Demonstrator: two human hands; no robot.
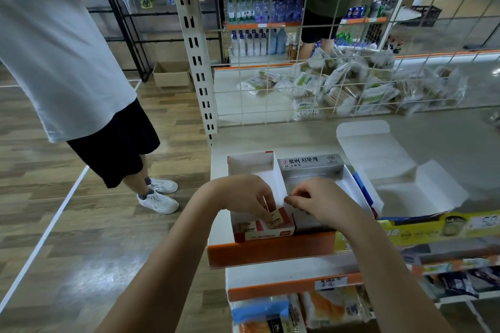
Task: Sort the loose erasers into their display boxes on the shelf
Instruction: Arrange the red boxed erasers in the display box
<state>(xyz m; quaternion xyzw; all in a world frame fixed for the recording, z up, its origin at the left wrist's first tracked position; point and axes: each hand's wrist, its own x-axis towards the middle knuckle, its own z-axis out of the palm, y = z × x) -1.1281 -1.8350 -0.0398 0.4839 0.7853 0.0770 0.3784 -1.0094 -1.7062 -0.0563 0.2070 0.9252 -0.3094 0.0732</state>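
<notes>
At the far left we see a bystander (62, 62) in a white T-shirt, black shorts and white sneakers, standing on wood-grain plank flooring (81, 238) marked with white tape lines. A cream perforated steel upright (198, 70) edges our shelf (270, 253), whose front lip is glossy orange.

Our left hand (243, 197) reaches into the red-and-white cardboard display box (251, 167), an open rectangular tray with white inner walls. Its fingers curl down and pinch a small block eraser (278, 219) in a red-and-white paper sleeve printed "2B". That eraser stands tilted at the near end of the box, against other sleeved erasers (249, 227) lying flat along the front wall.

Just right, touching it, sits the silver display box (311, 166), metallic-looking card whose raised back panel reads "로버 지우개" in black, with "4B" in smaller print beneath. Our right hand (322, 203) hovers over its near half, fingers bent, thumb and forefinger tips together at the dividing wall between the two boxes; we cannot tell whether they pinch anything.

Further right lies a white carton (392, 165) with its flaps folded open and a blue edge. Behind, through the white wire grid (351, 62), lies a heap of crinkled plastic packets (338, 84). Along the shelf's right front runs a yellow printed strip (433, 227); its writing is too blurred to read.
</notes>
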